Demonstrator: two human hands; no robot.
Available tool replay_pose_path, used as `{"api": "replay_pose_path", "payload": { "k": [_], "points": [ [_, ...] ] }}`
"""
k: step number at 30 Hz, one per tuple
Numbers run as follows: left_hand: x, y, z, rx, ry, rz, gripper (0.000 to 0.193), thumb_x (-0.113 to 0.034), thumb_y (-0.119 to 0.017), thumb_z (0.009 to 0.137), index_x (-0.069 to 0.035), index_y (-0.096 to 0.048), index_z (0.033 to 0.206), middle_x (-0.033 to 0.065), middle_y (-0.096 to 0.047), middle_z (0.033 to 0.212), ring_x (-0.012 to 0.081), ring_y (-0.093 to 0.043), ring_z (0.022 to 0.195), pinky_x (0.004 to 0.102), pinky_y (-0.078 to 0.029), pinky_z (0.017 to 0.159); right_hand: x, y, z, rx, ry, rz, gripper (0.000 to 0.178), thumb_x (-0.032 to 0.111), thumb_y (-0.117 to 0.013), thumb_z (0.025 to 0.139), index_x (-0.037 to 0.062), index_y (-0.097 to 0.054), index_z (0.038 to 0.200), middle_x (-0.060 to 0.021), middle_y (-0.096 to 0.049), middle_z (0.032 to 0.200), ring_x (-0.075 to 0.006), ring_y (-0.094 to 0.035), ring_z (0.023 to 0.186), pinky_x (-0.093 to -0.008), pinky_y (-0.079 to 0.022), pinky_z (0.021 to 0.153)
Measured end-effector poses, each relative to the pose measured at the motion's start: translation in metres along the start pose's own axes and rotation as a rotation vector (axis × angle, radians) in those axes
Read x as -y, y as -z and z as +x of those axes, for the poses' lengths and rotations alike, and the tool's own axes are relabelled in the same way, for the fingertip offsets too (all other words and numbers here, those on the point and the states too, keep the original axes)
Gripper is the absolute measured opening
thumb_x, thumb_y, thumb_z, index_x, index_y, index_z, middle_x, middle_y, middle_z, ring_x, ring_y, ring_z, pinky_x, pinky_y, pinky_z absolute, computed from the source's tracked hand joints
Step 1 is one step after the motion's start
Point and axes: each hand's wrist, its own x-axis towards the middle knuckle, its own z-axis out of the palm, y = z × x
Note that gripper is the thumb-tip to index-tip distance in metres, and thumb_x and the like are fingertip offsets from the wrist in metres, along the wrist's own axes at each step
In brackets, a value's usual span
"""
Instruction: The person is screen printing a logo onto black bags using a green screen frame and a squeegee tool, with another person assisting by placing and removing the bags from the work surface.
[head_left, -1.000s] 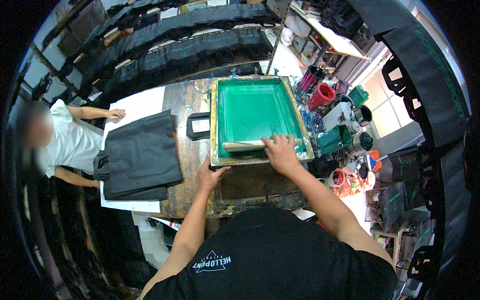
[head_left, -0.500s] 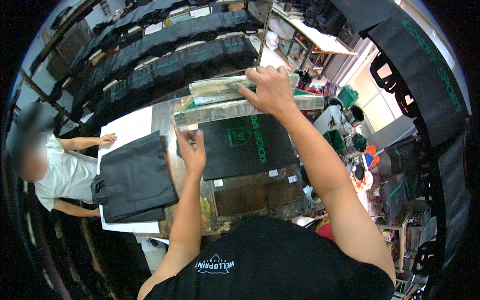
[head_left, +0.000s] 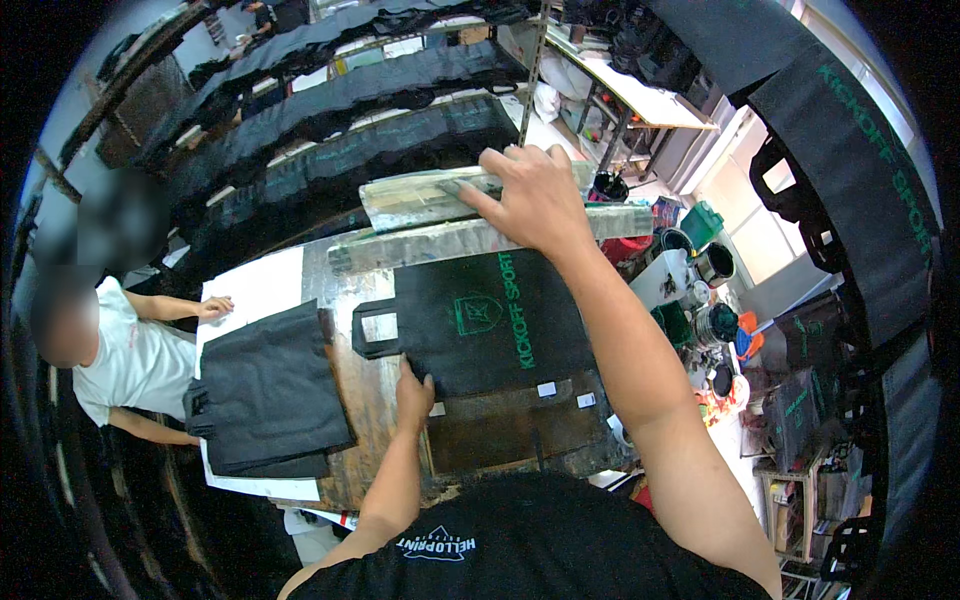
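The right hand (head_left: pixel 535 195) is closed over the near edge of the raised, tape-wrapped wooden printing screen frame (head_left: pixel 480 225), holding it tilted up off the bench, while the left hand (head_left: pixel 413 385) presses flat, fingers spread, on the lower edge of the black fabric tote bag with a fresh green crest print (head_left: pixel 480 325) lying on the stained wooden bench (head_left: pixel 370 390). If the right hand's grip slips, the frame could drop back onto the bag and smear the green print. If the left hand slides inward or drags the cloth, it could smudge the crest or pull the bag askew. Just left, a stack of plain black bags (head_left: pixel 265 400) sits on white paper, and a second person's hand (head_left: pixel 215 307) rests near it; a bump there could topple the stack toward the print.
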Motion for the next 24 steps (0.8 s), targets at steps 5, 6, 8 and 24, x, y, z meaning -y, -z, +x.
{"api": "replay_pose_path", "payload": {
  "k": [5, 6, 8, 24],
  "points": [
    [-0.053, 0.055, 0.029, -0.178, -0.333, -0.283, 0.057, -0.008, -0.070, 0.088, 0.001, -0.053, 0.142, 0.0266, -0.067, 0.124, 0.0377, -0.067, 0.113, 0.0422, -0.049, 0.102, -0.011, 0.000, 0.008, 0.058, 0.010, -0.041, 0.047, 0.055, -0.060, 0.093, 0.0083, -0.068, 0.098, -0.0144, -0.069, 0.085, -0.0338, -0.065, 0.094, -0.0496, -0.041, 0.086],
    [-0.055, 0.075, 0.038, -0.216, -0.400, -0.223, 0.053, -0.008, -0.070, 0.089, -0.001, -0.057, 0.139, 0.0249, -0.067, 0.124, 0.0358, -0.067, 0.113, 0.0403, -0.050, 0.101, -0.011, 0.001, 0.009, 0.049, 0.008, -0.044, 0.047, 0.055, -0.060, 0.092, 0.0083, -0.068, 0.098, -0.0144, -0.069, 0.085, -0.0337, -0.065, 0.094, -0.0497, -0.041, 0.086],
    [-0.065, 0.122, 0.038, -0.070, -0.212, -0.367, 0.048, -0.005, -0.071, 0.087, -0.003, -0.063, 0.134, 0.0173, -0.068, 0.127, 0.0251, -0.064, 0.115, 0.0338, -0.050, 0.100, -0.009, -0.001, 0.008, 0.031, 0.009, -0.044, 0.047, 0.055, -0.061, 0.092, 0.0081, -0.068, 0.097, -0.0144, -0.070, 0.086, -0.0335, -0.066, 0.094, -0.0499, -0.041, 0.086],
    [0.216, 0.323, 0.008, -1.176, 0.850, 0.265, 0.083, -0.025, -0.075, 0.094, 0.001, -0.026, 0.157, 0.0233, -0.057, 0.129, 0.0329, -0.059, 0.104, 0.0439, -0.050, 0.090, 0.008, -0.006, -0.017, 0.036, 0.011, -0.040, 0.050, 0.060, -0.059, 0.093, 0.0113, -0.068, 0.102, -0.0114, -0.068, 0.094, -0.0307, -0.065, 0.099, -0.0495, -0.042, 0.093]
  ]
}}
